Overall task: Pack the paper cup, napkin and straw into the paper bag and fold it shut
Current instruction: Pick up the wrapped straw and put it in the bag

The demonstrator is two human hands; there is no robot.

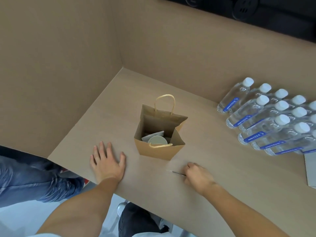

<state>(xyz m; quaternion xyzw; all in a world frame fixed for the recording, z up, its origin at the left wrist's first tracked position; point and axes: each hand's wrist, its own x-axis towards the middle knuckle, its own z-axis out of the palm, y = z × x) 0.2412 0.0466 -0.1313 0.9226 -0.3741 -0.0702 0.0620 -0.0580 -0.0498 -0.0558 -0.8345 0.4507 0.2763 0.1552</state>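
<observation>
A brown paper bag [159,150] with twisted handles stands upright and open in the middle of the table. Inside it a white paper cup [157,140] stands mouth up, with a white napkin [154,134] leaning behind it. My left hand [106,160] lies flat on the table, fingers spread, just left of the bag. My right hand [198,175] rests on the table in front of the bag to the right, fingers pinched on a thin dark straw [177,173] in a clear wrapper that points left.
Several clear water bottles [266,120] with white caps and blue labels lie in rows at the right. A white sheet [310,170] lies at the right edge. Tall cardboard walls [59,74] rise at the left and back. A person in jeans [25,177] stands at the left.
</observation>
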